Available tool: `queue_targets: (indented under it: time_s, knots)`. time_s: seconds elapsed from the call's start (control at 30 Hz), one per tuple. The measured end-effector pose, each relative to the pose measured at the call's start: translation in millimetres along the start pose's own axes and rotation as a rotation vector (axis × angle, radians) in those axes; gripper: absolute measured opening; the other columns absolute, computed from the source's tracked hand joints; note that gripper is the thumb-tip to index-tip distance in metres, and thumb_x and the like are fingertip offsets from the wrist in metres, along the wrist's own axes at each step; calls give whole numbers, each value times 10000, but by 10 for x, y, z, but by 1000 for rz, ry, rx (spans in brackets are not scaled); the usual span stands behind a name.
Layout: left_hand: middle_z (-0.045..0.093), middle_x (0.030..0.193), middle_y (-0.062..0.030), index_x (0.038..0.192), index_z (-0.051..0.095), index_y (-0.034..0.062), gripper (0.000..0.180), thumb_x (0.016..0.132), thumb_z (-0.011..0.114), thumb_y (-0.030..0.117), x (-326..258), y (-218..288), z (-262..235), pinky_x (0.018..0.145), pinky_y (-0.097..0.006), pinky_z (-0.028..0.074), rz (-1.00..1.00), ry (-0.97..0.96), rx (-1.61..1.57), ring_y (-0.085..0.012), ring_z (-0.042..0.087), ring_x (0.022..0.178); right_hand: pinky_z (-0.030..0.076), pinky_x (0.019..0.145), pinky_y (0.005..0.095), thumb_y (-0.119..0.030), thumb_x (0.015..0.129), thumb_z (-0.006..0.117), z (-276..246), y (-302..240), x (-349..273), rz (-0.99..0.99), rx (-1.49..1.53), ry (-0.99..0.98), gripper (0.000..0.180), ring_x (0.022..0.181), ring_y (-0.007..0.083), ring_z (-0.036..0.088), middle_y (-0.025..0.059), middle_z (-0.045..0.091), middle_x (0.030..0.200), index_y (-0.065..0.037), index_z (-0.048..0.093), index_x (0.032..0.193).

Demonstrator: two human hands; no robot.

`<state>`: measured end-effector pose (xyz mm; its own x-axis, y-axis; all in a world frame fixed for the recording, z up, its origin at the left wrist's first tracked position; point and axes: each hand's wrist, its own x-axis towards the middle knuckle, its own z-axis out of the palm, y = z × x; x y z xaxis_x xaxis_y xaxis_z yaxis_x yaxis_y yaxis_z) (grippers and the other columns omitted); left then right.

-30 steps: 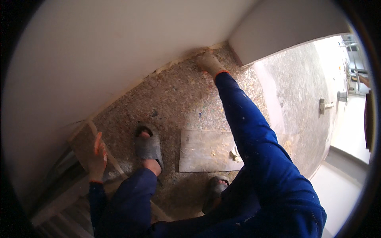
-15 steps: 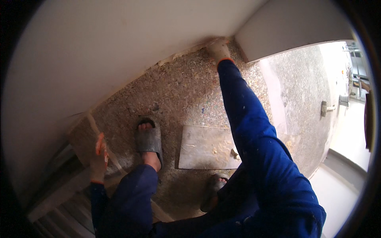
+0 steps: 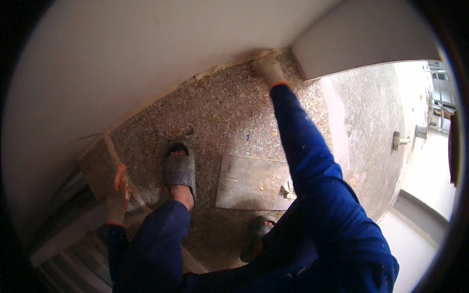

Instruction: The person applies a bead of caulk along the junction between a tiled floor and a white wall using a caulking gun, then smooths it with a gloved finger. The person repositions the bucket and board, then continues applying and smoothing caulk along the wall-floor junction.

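Fingers of your right hand (image 3: 267,70) are pressed into the corner where wall (image 3: 146,58) meets floor (image 3: 229,117); whether they grip anything, cannot tell. Your left hand (image 3: 118,195), gloved, rests flat with fingers released on a stone edge (image 3: 100,163) by the step. Grey sandal (image 3: 179,168) on the floor, flat board (image 3: 251,181) just beside it under your right arm.

Surface: speckled terrazzo floor (image 3: 220,122), meeting a pale wall at the top.
On it, centre: flat rectangular board (image 3: 251,181) smeared with pale paste.
On it, left: grey sandal (image 3: 179,168), worn.
On it, lower centre: second sandal (image 3: 254,239), partly hidden.
Lit patch: far right.
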<state>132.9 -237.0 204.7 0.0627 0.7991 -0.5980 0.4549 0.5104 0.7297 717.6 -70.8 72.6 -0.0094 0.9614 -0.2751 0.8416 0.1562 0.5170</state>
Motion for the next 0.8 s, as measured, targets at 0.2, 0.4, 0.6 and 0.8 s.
queue_targets:
  time_s: [0.2,0.4,0.6,0.8]
  knots:
    - [450,1540,39,1573,389,153,565,1080,501,403,24,-198,-200,669,-179,406,-308,92,129,-27,411,731,463,979,671,-261,956,581,563,354,310,-16,59,-155,416,1128,375,674,231,688,1204,13,664,1257]
    - [459,1538,-32,1558,396,132,583,1080,467,458,71,-55,-158,756,-216,468,69,-28,227,-55,495,805,430,1053,618,-295,1017,528,629,-292,155,-210,-88,71,390,1194,373,642,188,682,1273,-30,680,1258]
    - [496,1500,39,1563,415,154,575,1083,456,467,32,6,-48,731,-187,418,-51,0,154,-22,397,740,476,988,627,-284,959,627,131,600,127,-83,60,-277,390,1135,371,675,164,689,1272,-47,680,1264]
    - [493,1500,32,1564,409,150,580,1080,468,463,8,-26,-69,736,-193,432,-63,-12,87,-29,405,747,485,936,691,-200,957,579,-38,-593,274,2,163,199,336,995,389,722,149,744,1137,22,722,1165]
